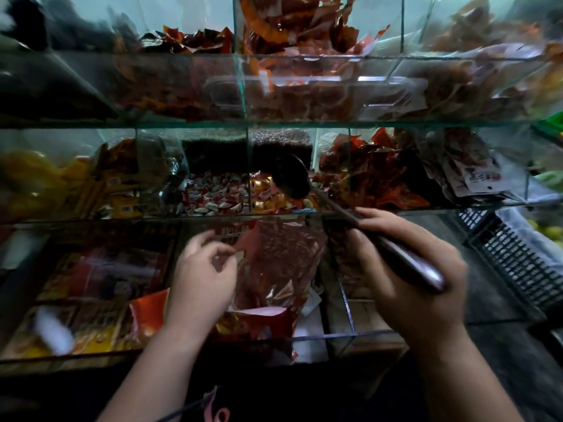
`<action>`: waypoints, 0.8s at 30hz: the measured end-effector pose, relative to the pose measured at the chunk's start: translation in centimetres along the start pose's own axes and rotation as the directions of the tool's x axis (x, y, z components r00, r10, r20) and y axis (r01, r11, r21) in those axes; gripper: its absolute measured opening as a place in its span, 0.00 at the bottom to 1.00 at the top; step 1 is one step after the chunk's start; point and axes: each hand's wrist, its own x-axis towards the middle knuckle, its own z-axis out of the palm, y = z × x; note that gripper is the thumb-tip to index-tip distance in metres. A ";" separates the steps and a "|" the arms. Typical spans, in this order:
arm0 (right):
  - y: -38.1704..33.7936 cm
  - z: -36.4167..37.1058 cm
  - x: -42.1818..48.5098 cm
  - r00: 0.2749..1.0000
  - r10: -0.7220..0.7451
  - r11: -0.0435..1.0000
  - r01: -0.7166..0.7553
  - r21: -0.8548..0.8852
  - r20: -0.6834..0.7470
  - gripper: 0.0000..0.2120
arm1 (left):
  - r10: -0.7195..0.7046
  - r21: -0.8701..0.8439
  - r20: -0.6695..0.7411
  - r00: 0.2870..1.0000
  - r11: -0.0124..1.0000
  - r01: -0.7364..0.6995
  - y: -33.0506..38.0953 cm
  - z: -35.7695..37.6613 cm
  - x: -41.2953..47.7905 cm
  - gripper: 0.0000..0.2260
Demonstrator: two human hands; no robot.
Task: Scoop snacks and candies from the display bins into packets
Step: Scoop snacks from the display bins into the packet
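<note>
Scoop: our right hand (417, 275) had its fingers curled round the handle of the long scoop (405, 257), with the bowl at the gold-wrapped candies (268, 202) in the middle-tier bin.
Packet: our left hand (201, 278) pinched the clear packet (274, 263) by its rim, just below that bin.
Doing it well: we judged a level load and a wider packet mouth best.
Edges: the glass front lip (213, 217) and divider (249, 178) hemmed the bowl in.
Room: the open way out lay towards us.
</note>
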 end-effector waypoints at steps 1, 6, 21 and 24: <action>0.1 -2.0 0.1 0.970 0.043 0.984 0.000 -0.176 0.240 0.20 | -0.057 0.062 0.074 0.996 0.997 0.053 -0.9 0.3 -0.7 0.03; -0.2 -1.8 0.1 0.541 0.203 0.970 -0.223 -0.094 0.816 0.29 | -0.076 0.110 0.211 0.974 0.992 0.053 -2.2 2.0 -2.1 0.18; 3.0 5.8 -8.3 0.973 -0.073 0.992 0.094 -0.084 0.221 0.13 | 0.253 0.008 0.555 0.793 0.951 -0.309 4.1 -0.1 2.8 0.35; 3.8 7.2 -9.9 0.972 -0.011 1.000 0.016 -0.019 0.233 0.13 | 0.120 -0.099 0.355 0.927 0.991 -0.090 3.1 1.4 -1.1 0.40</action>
